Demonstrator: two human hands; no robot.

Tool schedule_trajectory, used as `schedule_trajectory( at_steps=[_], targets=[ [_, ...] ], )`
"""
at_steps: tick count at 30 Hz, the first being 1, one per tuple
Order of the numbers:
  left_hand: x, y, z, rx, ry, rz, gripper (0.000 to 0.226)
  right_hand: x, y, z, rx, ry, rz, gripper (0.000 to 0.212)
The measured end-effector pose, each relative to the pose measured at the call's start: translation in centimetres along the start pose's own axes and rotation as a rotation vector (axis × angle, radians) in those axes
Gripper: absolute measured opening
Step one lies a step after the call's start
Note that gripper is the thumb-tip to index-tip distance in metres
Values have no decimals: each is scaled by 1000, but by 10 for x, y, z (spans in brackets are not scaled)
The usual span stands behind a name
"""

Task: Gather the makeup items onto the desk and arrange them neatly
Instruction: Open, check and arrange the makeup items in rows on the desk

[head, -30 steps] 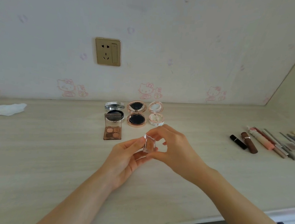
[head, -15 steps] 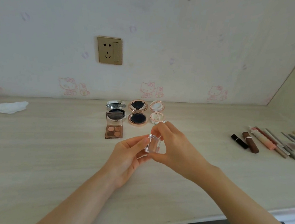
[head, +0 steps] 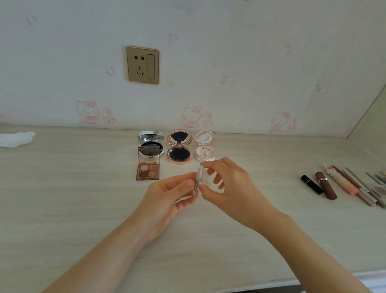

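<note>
above the middle of the desk (head: 67,205) i hold a small clear case (head: 198,181) between both hands, lifted off the wood. my left hand (head: 167,197) pinches its near edge with thumb and fingertips, palm turned up. my right hand (head: 232,191) grips the far side, thumb below and forefinger curled over the top, the other fingers bent loosely behind. the case is tilted on edge, so i can't tell what is inside it.

just beyond my hands, toward the wall, lie four opened items in a cluster: a brown eyeshadow palette (head: 148,168) with its lid up, a silver compact (head: 150,140) right behind it and touching it, a rose-gold compact (head: 179,148) beside that, and a pale pink compact (head: 204,147) at the right end, closest to my right fingers.

well off to the right, a black lipstick (head: 311,184), a brown tube (head: 326,185), a pink tube (head: 341,182) and several thin pencils (head: 366,190) lie side by side in a slanted row.

far left, a crumpled tissue (head: 10,138) rests near the wall. a gold socket (head: 142,65) sits on the wall above the compacts.
</note>
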State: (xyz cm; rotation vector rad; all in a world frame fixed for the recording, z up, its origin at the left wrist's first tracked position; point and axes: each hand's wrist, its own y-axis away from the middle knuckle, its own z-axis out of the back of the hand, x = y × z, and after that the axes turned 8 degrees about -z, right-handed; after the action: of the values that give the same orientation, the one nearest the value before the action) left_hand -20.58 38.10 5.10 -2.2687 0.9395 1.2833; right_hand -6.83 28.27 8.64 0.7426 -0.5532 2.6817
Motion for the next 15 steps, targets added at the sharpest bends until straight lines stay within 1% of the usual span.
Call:
schedule_trajectory(
  at_steps=[2, 4, 6, 9, 12, 15],
  targets=[
    [2, -1, 1, 0, -25, -21, 45, -3, -3, 0, 22, -15, -62, 46],
    [4, -1, 3, 10, -83, -38, 44, -5, -3, -2, 42, -12, -81, 45],
    [5, -1, 5, 19, -112, -48, 41, -5, -2, -4, 66, -30, -90, 48],
    [5, -3, 6, 7, -95, -37, 38, -3, -1, -5, 89, -136, -103, 55],
    [3, -4, 7, -18, -14, -8, 35, -3, 1, -5, 90, -136, -31, 52],
    [2, -4, 7, -28, 21, 8, 36, -7, 1, -7, 21, -70, 84, 44]
  ],
)
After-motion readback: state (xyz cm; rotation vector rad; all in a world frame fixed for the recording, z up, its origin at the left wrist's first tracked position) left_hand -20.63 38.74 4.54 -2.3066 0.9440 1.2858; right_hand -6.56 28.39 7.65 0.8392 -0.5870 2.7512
